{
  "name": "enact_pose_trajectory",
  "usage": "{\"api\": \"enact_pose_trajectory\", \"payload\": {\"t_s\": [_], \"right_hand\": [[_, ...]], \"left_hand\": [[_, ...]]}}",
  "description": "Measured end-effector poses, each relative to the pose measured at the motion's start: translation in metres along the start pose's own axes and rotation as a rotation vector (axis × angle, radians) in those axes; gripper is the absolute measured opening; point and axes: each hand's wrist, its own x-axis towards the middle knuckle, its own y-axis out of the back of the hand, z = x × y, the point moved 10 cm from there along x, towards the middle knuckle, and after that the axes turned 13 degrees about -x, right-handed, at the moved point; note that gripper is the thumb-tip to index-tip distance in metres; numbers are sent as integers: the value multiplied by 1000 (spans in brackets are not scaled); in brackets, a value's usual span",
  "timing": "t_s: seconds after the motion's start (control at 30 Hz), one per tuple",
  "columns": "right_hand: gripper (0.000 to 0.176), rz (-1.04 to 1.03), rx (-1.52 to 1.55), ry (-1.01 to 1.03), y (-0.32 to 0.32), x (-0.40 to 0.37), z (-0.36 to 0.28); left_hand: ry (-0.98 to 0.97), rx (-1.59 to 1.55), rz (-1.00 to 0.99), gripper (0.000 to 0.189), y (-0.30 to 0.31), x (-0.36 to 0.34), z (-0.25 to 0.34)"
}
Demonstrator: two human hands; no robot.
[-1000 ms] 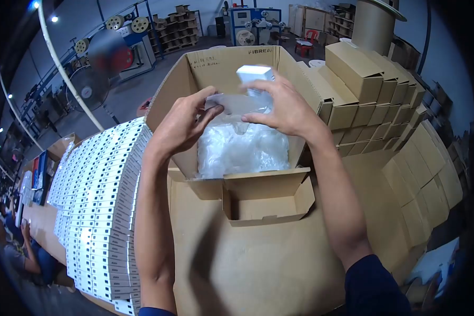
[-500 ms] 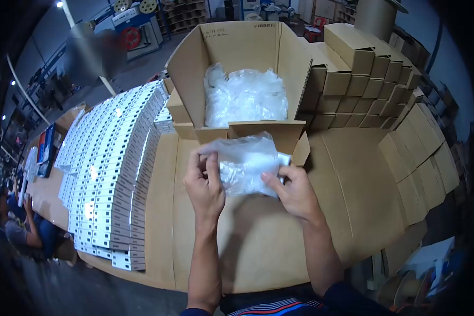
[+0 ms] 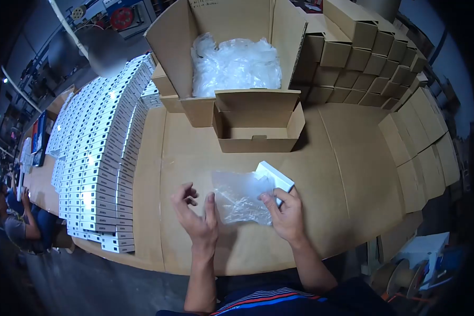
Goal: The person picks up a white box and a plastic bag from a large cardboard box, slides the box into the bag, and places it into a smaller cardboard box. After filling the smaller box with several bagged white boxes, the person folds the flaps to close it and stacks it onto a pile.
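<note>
the right hand (image 3: 285, 211) grasps a small white box (image 3: 280, 177) and a clear plastic bag (image 3: 236, 197) together, its thumb pressing on the bag, probably so that one hand can manage both. the left hand (image 3: 197, 216) is released, thumb and fingers apart beside the bag; whether the thumb brushes the film, i cannot tell. both things are above the middle of the cardboard-covered table (image 3: 321, 171), toward its near edge. farther back, an open brown carton (image 3: 258, 146) stands mouth up before a large carton (image 3: 288, 47) of crumpled clear plastic (image 3: 237, 66), seemingly to keep both within reach. white boxes (image 3: 95, 158) are stacked tightly along the left edge, perhaps to save space; brown cartons (image 3: 347, 78) fill the far right corner.
</note>
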Motion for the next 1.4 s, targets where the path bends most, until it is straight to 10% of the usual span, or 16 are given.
{"api": "enact_pose_trajectory", "payload": {"t_s": [0.1, 0.43, 0.67, 0.8, 0.97, 1.27, 1.4], "right_hand": [[18, 60, -101, 38, 10, -2, -12], [20, 17, -208, -29, 18, -8, -14], [17, -196, -229, 124, 12, -10, -17], [16, -117, -133, -41, 16, -12, 5], [18, -11, -71, 65, 14, -11, 23], [13, 1, 159, 51, 37, 1, -4], [42, 162, 281, 183, 78, 30, -38]], "left_hand": [[-354, 216, -192, 37, -20, -7, 56], [-339, 132, -571, 27, -87, -8, 47], [383, -99, -501, 20, -80, 15, -15], [81, -482, -54, 55, -36, 18, -41], [712, -898, -328, 99, -57, -50, -77], [481, -440, -467, 60, -53, -39, -51], [522, -442, -453, 59, -50, -46, -50]]}}
